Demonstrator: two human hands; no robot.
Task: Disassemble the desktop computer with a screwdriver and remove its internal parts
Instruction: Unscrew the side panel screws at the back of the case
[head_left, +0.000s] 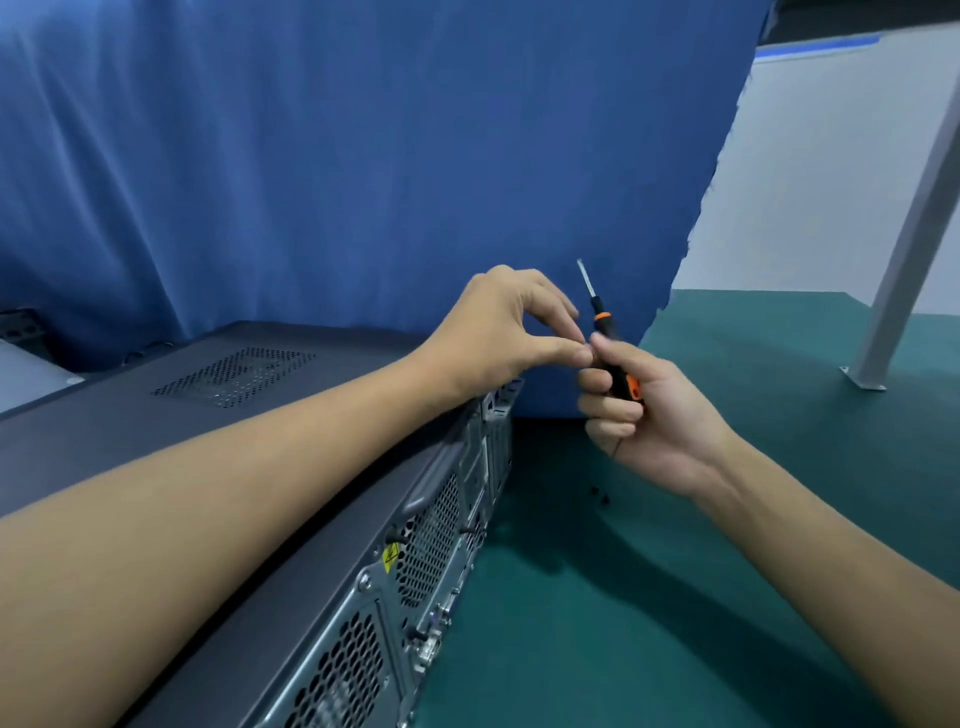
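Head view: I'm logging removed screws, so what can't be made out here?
Head view throughout.
What, if anything, the left hand pinches: its fingertips hide it.
Tip type of the screwdriver: blurred; the right hand covers much of its handle.
Dark specks on the green mat: too small to identify.
Inside of the computer case: hidden by its closed panel.

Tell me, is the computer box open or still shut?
Still shut. The dark side panel lies flat across the computer, and no inner parts show. The right hand holds the screwdriver tip up.

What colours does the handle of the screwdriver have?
The screwdriver handle is black with orange parts; head view.
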